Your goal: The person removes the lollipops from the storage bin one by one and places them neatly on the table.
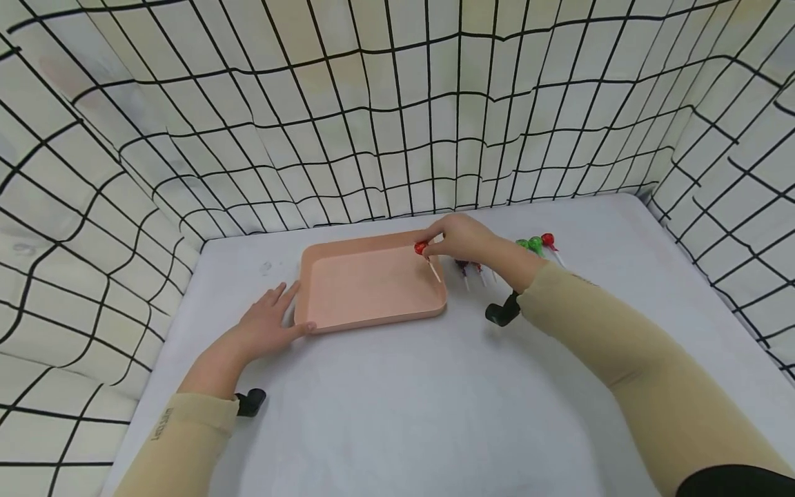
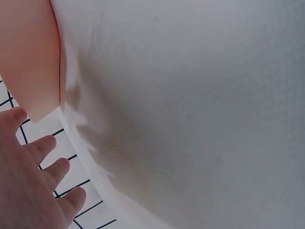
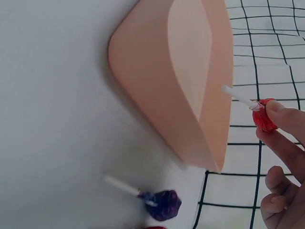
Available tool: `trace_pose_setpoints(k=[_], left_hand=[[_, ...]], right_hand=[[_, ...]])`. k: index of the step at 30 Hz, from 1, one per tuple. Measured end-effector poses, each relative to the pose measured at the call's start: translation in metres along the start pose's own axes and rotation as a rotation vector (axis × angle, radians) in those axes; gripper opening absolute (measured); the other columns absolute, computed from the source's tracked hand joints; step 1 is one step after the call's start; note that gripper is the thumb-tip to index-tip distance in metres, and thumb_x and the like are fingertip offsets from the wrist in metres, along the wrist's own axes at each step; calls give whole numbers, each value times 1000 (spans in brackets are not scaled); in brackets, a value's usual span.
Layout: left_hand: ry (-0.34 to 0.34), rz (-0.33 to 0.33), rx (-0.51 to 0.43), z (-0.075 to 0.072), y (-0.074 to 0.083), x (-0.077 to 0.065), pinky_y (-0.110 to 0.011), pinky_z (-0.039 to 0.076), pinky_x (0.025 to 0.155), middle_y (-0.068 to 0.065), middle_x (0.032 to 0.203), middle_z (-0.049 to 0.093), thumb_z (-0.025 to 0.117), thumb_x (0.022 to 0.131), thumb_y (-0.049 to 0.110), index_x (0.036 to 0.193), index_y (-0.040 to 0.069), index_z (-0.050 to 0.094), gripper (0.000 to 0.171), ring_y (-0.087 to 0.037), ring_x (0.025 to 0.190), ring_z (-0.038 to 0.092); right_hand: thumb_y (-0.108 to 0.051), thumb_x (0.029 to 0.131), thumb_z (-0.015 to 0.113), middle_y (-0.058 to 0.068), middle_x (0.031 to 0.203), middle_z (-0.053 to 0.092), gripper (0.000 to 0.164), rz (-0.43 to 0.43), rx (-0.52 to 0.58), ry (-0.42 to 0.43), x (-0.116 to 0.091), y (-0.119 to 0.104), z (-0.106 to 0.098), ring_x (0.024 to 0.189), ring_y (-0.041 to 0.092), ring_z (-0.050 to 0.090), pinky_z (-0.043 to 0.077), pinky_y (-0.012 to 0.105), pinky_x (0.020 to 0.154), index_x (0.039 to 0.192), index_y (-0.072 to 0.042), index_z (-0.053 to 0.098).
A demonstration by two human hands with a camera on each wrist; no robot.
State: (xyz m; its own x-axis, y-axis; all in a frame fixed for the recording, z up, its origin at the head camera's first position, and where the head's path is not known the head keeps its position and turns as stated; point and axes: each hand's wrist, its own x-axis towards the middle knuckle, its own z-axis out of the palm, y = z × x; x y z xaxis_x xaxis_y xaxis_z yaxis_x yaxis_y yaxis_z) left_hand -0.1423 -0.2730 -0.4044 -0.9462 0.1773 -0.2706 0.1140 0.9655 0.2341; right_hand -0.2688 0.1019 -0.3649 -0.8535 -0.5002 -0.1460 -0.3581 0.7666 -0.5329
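A pink rectangular tray lies on the white-covered table, its inside bare in the head view. My right hand pinches a red-wrapped lollipop by its head, over the tray's right end. In the right wrist view thumb and forefinger hold that lollipop, white stick pointing away from the hand. My left hand is by the tray's left end with fingers spread, the thumb at the near left corner. The left wrist view shows its fingers apart, holding nothing.
Right of the tray lie a dark purple lollipop and a red one, partly under my right hand. Farther right are green lollipops and another red lollipop. Black wire grid panels stand behind and at both sides.
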Motion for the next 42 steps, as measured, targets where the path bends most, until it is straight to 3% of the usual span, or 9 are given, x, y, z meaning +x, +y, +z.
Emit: trace_pose_setpoints(k=[7, 12, 15, 20, 28, 34, 42], left_hand=[[2, 15, -1, 2, 1, 6, -70, 17, 112, -33, 158, 14, 56, 92, 61, 157, 1, 15, 98, -55, 143, 13], [7, 11, 0, 2, -1, 3, -70, 19, 111, -33, 158, 16, 58, 91, 61, 157, 0, 16, 99, -56, 143, 14], [4, 12, 0, 1, -4, -1, -70, 19, 111, -33, 158, 15, 57, 91, 62, 157, 0, 15, 99, -56, 142, 14], [0, 20, -9, 1, -3, -1, -70, 17, 112, -33, 158, 14, 55, 92, 64, 158, 1, 14, 100, -56, 143, 13], [-2, 5, -1, 2, -3, 1, -69, 18, 112, -32, 159, 14, 56, 91, 63, 158, 2, 14, 100, -55, 143, 13], [-16, 10, 7, -1, -1, 2, -69, 16, 112, -32, 159, 13, 55, 92, 63, 158, 1, 14, 99, -55, 143, 12], [-14, 0, 2, 0, -1, 2, -70, 16, 112, -32, 159, 13, 56, 91, 63, 158, 2, 14, 100, -55, 144, 12]], right_hand=[[-38, 91, 72, 0, 131, 64, 36, 102, 21, 39, -17, 31, -13, 112, 23, 57, 48, 40, 92, 126, -32, 70], [-37, 91, 72, 1, 129, 64, 37, 179, 75, 42, -28, 50, -18, 98, 24, 53, 44, 36, 73, 128, -33, 69], [-37, 92, 71, 2, 133, 61, 38, 194, 77, 53, -33, 58, -20, 95, 24, 54, 44, 34, 71, 130, -32, 68], [-35, 93, 70, 5, 116, 62, 38, 238, 70, 76, -47, 79, -26, 88, 28, 50, 41, 35, 66, 130, -29, 68], [-35, 95, 68, 11, 128, 60, 41, 287, 56, 115, -70, 124, -42, 104, 31, 47, 44, 41, 79, 134, -22, 65], [-37, 97, 63, 18, 139, 53, 46, 338, 58, 100, -88, 157, -59, 113, 37, 46, 46, 48, 86, 138, -17, 61], [-41, 98, 61, 25, 144, 47, 50, 357, 20, 78, -105, 190, -75, 126, 46, 39, 40, 62, 97, 140, -13, 58]])
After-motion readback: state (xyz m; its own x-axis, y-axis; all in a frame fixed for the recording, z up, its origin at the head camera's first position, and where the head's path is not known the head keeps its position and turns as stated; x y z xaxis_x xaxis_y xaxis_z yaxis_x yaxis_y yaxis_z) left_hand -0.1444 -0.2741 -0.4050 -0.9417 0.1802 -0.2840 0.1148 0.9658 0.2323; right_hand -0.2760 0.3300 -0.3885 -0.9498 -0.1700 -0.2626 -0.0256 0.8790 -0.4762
